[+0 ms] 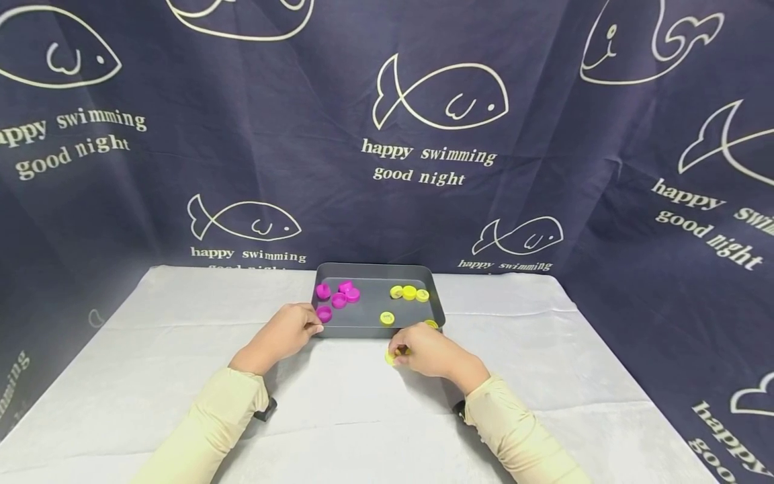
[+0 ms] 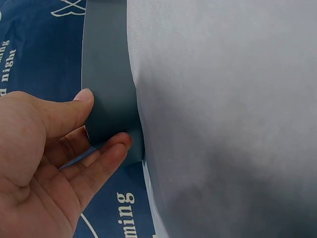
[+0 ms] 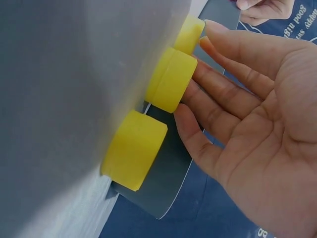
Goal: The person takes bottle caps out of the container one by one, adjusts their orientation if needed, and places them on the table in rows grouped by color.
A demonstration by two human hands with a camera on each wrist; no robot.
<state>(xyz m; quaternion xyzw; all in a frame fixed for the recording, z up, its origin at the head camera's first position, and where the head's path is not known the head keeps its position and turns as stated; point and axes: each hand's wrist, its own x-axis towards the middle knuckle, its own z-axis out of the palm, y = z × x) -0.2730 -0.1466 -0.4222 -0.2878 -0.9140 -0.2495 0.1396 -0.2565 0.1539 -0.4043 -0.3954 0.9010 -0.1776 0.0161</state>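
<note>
A dark grey tray (image 1: 369, 332) lies on the table, and my left hand (image 1: 293, 329) grips its front left corner. In the left wrist view, the thumb of my left hand (image 2: 44, 153) is at the rim and other fingertips are lower on the tray's wall (image 2: 111, 64). In front of the tray, my right hand (image 1: 426, 349) pinches a yellow bottle cap (image 1: 390, 358) at the tabletop. The right wrist view shows this cap (image 3: 189, 35) at thumb and index finger, with two more yellow caps (image 3: 171, 79) in a row beside the other fingers of my right hand (image 3: 267, 114).
Several magenta caps (image 1: 339, 300) are in the tray's left part. Several yellow caps (image 1: 409, 293) lie in its right part, one partly hidden by the front wall. A white cloth (image 1: 363, 430) covers the table, and a dark blue fish-print curtain (image 1: 338, 222) hangs behind.
</note>
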